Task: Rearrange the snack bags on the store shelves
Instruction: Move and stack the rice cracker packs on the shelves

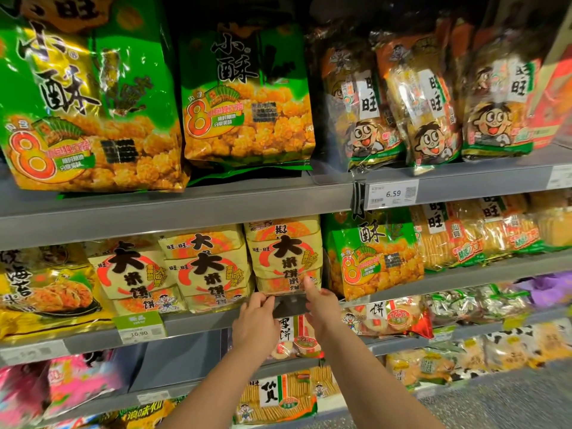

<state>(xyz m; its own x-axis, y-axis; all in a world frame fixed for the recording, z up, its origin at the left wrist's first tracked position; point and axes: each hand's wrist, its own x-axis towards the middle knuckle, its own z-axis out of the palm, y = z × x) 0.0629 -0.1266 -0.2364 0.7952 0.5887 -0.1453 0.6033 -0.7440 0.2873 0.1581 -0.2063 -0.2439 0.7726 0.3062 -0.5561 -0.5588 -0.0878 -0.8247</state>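
On the second shelf down point(198, 320), the rightmost yellow bag point(284, 258) stands just above both hands, its lower edge at their fingertips. Three stacks of these yellow bags fill the row, with one green bag point(371, 255) just beside them on the right. The shelf above carries two large green bags point(247, 97) and three clear cartoon-faced bags point(433, 100). The left hand point(257, 320) has its fingers curled narrow, pinching at the yellow bag's bottom edge. The right hand point(322, 308) lays a straight forefinger up against the bag's lower right front. Whether its other fingers grip anything cannot be told.
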